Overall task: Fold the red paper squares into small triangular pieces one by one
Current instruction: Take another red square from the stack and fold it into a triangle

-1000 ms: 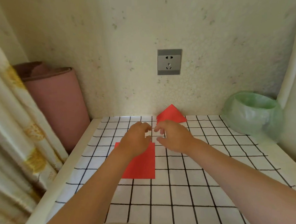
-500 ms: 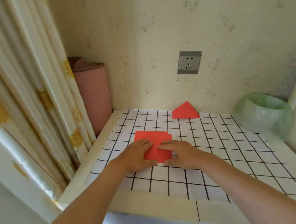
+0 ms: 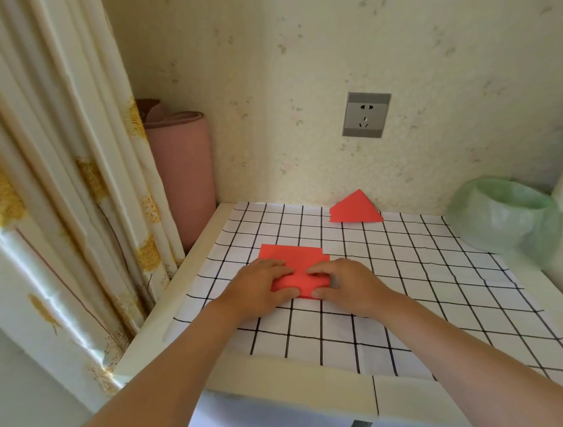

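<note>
Flat red paper squares [image 3: 292, 254] lie on the checked tablecloth [image 3: 408, 288], left of the middle, with one sheet's edge offset from another's. My left hand [image 3: 261, 289] and my right hand [image 3: 352, 284] meet over the near part of the paper. On each hand the fingers lie on top and the thumb is tucked at the near edge, pinching the top sheet, which bulges slightly between them. A folded red triangle [image 3: 355, 210] rests against the back wall.
A green plastic-lined bin [image 3: 508, 214] stands at the back right. A pink rolled mat [image 3: 183, 172] leans in the left corner beside a curtain [image 3: 75, 165]. A wall socket [image 3: 366, 115] is above the triangle. The table's front edge [image 3: 282, 373] is close below my forearms.
My hands came down from the far side of the paper onto its near part and now pinch its near edge. The view has swung left and back.
</note>
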